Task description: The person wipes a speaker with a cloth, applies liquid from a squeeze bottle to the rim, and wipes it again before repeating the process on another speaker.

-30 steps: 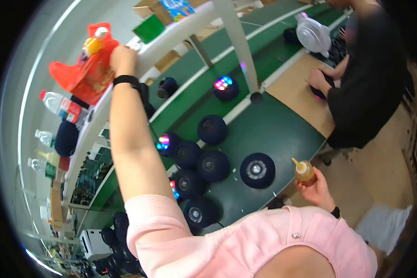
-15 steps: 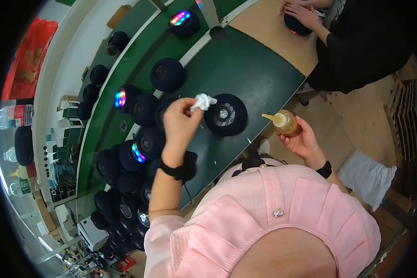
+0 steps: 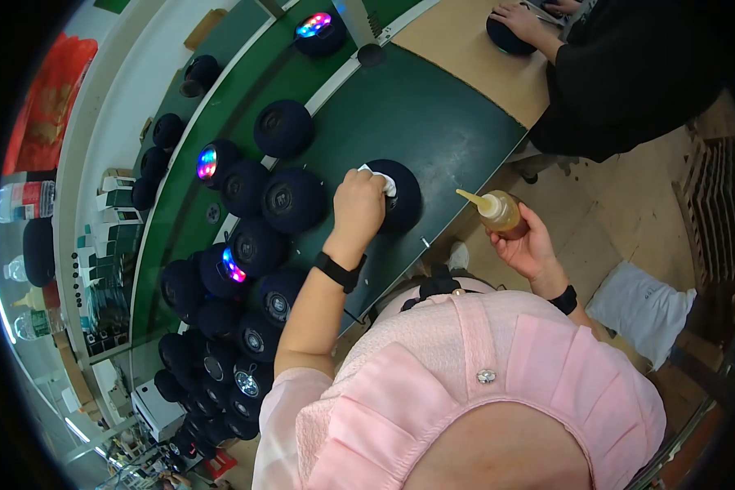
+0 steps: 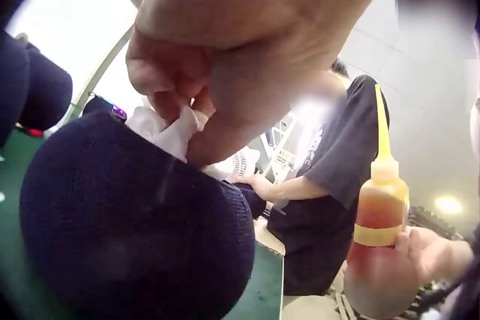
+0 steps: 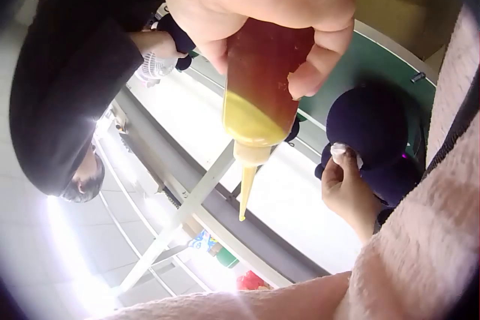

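In the head view my left hand [image 3: 359,206] pinches a crumpled white tissue [image 3: 389,181] on the top face of a round, dark navy fabric-covered speaker [image 3: 408,200] on the green tabletop. The left wrist view shows the tissue [image 4: 174,134] bunched between thumb and fingers at the edge of the speaker [image 4: 135,222]. My right hand [image 3: 524,245] grips a squeeze bottle [image 3: 505,214] of amber liquid with a long yellow nozzle. It is held beyond the table edge, to the right of the speaker. In the right wrist view fingers wrap round the bottle [image 5: 266,87], its nozzle pointing down in that picture.
Several similar speakers [image 3: 294,201] crowd the left side of the green table [image 3: 433,114], some with lit coloured lights. Another person [image 3: 629,90] in black handles a speaker [image 3: 510,34] at the far right. A white bag [image 3: 641,306] lies on the floor.
My left hand has come down from the shelf by the red bag with the white tissue and now presses it on the speaker. The bottle has stayed in my right hand.
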`<state>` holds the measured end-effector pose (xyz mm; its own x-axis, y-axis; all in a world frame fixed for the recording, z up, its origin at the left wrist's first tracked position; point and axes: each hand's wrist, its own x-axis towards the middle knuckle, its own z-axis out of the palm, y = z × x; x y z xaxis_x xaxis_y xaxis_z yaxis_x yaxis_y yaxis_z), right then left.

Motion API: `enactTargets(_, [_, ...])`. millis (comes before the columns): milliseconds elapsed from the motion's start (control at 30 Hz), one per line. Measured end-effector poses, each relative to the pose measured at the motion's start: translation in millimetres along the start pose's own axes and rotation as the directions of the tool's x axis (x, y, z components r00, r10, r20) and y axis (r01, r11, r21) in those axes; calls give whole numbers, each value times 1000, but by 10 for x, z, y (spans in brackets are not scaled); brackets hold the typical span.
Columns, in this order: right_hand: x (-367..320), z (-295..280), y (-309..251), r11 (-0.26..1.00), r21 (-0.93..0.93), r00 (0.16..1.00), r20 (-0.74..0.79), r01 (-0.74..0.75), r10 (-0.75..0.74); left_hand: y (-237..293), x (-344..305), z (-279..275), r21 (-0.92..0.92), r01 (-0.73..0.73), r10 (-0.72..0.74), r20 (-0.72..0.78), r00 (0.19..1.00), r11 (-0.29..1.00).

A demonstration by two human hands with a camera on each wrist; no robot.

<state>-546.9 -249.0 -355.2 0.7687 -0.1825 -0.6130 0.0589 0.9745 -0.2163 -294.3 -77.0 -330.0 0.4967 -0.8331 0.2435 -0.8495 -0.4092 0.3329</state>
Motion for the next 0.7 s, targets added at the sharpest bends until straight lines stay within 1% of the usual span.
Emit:
enactTargets(33, [-2, -10, 0, 1000, -2, 1000, 5, 1, -1, -26, 25, -56, -5, -78, 78, 60, 995, 997])
enactTargets(67, [2, -15, 0, 1000, 0, 1000, 3, 2, -2, -55, 51, -123, -1, -79, 79, 56, 995, 997])
enactTargets(100, [2, -15, 1, 1000, 4, 1000, 1, 3, -3, -85, 74, -201, -130, -142, 163, 163, 973, 981])
enactTargets(133, [-14, 14, 3, 1000, 5, 1000, 6, 3, -3, -105, 93, -286, -263, -187, 256, 259, 931, 946])
enactTargets(167, [-38, 62, 1, 1000, 16, 1000, -9, 27, -27, -98, 89, -384, -260, -190, 257, 258, 931, 947])
enactTargets(200, [-50, 86, -2, 998, 26, 998, -26, 50, -50, -65, 47, -497, -446, -92, 256, 322, 911, 890])
enactTargets(233, [-61, 57, -20, 998, 27, 998, -25, 50, -49, -19, -12, -615, -606, 24, 267, 384, 884, 795])
enactTargets(267, [-79, 2, -57, 999, 45, 999, 27, 30, -32, 41, -91, -755, -665, 56, 269, 376, 887, 745])
enactTargets(300, [-93, -42, -81, 998, 63, 997, 79, 9, -14, 108, -190, -890, -665, 188, 184, 447, 875, 722])
enactTargets(333, [-99, -68, -97, 998, 63, 997, 78, 4, -9, 122, -302, -934, -650, 289, 98, 491, 866, 703])
enactTargets(367, [-104, -89, -111, 997, 73, 993, 115, -17, 8, 133, -404, -965, -630, 387, 13, 533, 846, 674])
enactTargets(400, [-108, -100, -118, 996, 82, 988, 152, -36, 24, 131, -498, -969, -630, 390, 9, 534, 846, 671])
enactTargets(467, [-115, -101, -116, 997, 69, 991, 133, -40, 30, 105, -659, -923, -613, 476, -113, 535, 837, 630])
enactTargets(500, [-118, -98, -119, 998, 58, 993, 116, -41, 34, 110, -720, -910, -616, 478, -115, 533, 838, 626])
enactTargets(567, [-113, -116, -99, 998, 44, 993, 108, -42, 37, 115, -815, -878, -617, 587, -215, 571, 792, 525])
enactTargets(600, [-109, -132, -87, 998, 34, 994, 102, -44, 40, 112, -848, -839, -618, 590, -220, 571, 791, 519])
enactTargets(667, [-99, -164, -63, 998, 21, 993, 108, -55, 52, 107, -913, -732, -551, 538, -336, 430, 838, 638])
enactTargets(700, [-96, -172, -59, 998, 12, 991, 119, -57, 55, 96, -947, -650, -553, 540, -339, 429, 837, 635])
